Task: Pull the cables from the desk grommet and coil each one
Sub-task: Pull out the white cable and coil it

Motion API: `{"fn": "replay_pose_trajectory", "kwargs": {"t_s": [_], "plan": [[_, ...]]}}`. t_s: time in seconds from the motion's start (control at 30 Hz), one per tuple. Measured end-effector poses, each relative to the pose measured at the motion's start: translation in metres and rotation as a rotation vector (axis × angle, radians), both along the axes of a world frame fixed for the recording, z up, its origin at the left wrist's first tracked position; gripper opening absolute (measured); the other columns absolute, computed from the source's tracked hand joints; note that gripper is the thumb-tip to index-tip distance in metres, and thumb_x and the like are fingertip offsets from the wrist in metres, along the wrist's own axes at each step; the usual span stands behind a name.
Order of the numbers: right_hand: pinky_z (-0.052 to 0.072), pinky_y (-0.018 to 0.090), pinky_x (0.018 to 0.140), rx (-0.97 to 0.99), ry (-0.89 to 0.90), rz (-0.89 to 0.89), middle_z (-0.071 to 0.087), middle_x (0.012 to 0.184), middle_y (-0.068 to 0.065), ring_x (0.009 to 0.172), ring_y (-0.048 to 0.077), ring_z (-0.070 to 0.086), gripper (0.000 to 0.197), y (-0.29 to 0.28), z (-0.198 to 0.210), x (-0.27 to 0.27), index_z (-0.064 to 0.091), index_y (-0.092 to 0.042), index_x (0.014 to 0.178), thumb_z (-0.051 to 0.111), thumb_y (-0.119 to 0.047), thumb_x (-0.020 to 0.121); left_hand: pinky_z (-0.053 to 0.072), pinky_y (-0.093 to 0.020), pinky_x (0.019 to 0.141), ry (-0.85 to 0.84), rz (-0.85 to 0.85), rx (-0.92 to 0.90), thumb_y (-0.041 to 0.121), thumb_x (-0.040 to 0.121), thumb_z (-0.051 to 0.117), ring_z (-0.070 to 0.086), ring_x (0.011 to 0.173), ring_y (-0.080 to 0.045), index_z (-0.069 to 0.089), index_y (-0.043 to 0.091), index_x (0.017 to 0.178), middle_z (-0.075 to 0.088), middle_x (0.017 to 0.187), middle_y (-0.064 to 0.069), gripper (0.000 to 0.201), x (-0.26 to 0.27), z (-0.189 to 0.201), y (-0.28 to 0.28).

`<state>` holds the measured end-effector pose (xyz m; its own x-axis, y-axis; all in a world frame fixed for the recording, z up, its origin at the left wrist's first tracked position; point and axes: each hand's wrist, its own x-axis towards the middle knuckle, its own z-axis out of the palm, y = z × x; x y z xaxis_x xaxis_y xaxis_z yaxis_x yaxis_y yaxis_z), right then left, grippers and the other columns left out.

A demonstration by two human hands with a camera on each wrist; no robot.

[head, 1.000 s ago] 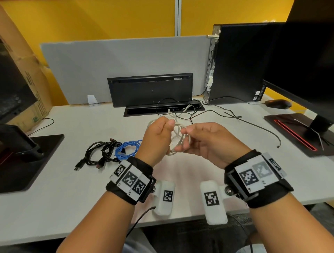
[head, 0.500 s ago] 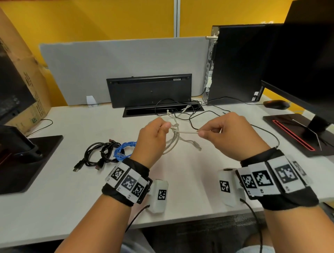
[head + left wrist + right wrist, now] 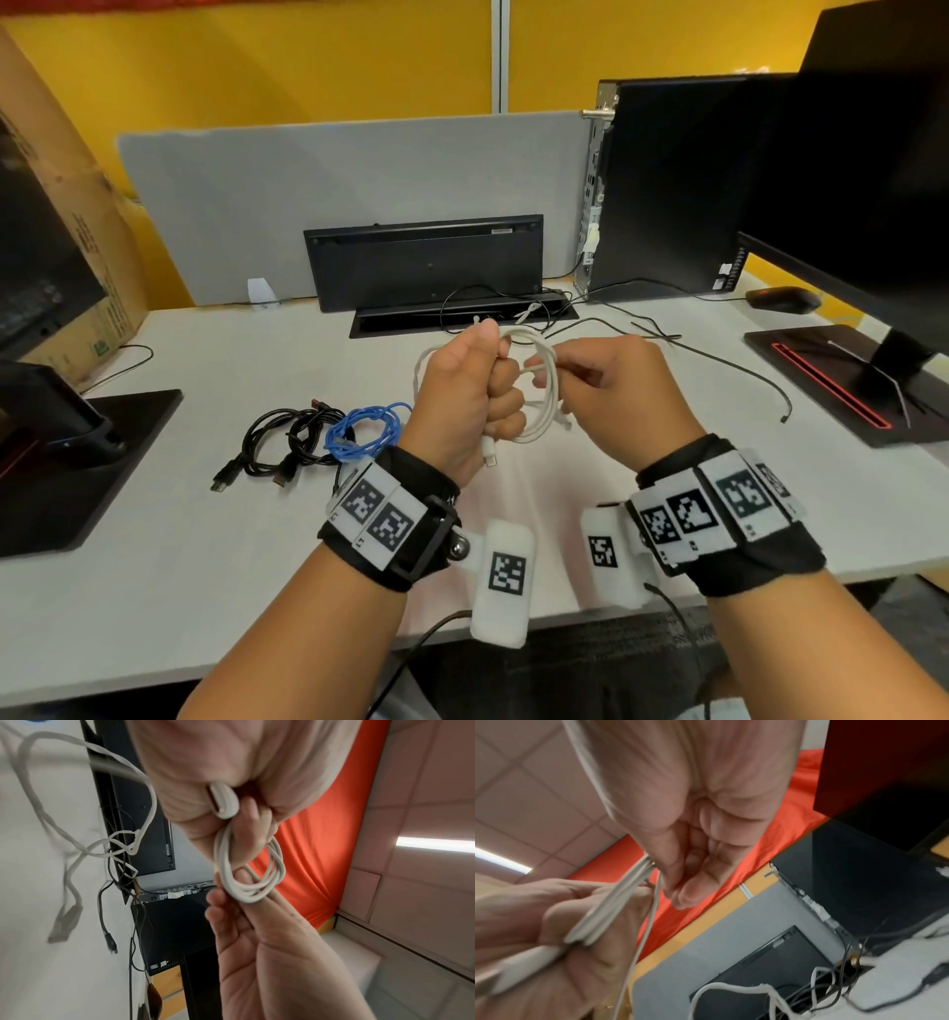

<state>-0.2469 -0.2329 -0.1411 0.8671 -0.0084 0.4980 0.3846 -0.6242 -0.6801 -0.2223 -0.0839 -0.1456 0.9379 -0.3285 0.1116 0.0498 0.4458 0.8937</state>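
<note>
A white cable (image 3: 547,390) is wound in several loops above the desk. My left hand (image 3: 500,390) grips the bundle in a fist, and a connector end (image 3: 490,457) sticks out below it. My right hand (image 3: 547,372) is close beside it and pinches a strand of the same cable. The left wrist view shows the loops (image 3: 253,870) round my left fingers. In the right wrist view my right fingertips (image 3: 677,892) pinch the strands (image 3: 608,912). The grommet slot (image 3: 462,321) lies behind, with thin black cables (image 3: 667,339) and a braided white cable (image 3: 744,990) coming from it.
A coiled black cable (image 3: 287,437) and a coiled blue cable (image 3: 364,431) lie on the desk left of my hands. A keyboard (image 3: 426,257) leans on the grey divider. A computer tower (image 3: 667,185), a monitor base (image 3: 847,380) and a mouse (image 3: 780,299) stand at right.
My right hand had drawn a strand out to the right; it has come back to my left hand, and the cable now hangs in fuller loops there.
</note>
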Motion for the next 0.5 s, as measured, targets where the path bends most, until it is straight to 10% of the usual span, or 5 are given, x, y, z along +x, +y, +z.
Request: {"fn": "replay_pose_trajectory", "kwargs": {"t_s": [0.5], "plan": [[0.049, 0.031, 0.069, 0.452, 0.235, 0.305, 0.067, 0.078, 0.017, 0.072, 0.024, 0.062, 0.015, 0.0015, -0.0027, -0.0016, 0.072, 0.0, 0.09, 0.062, -0.012, 0.091, 0.019, -0.019, 0.039, -0.043, 0.124, 0.028, 0.032, 0.105, 0.034, 0.017, 0.041, -0.007, 0.043, 0.014, 0.081, 0.022, 0.056, 0.002, 0.032, 0.0036, -0.0031, -0.0032]]}}
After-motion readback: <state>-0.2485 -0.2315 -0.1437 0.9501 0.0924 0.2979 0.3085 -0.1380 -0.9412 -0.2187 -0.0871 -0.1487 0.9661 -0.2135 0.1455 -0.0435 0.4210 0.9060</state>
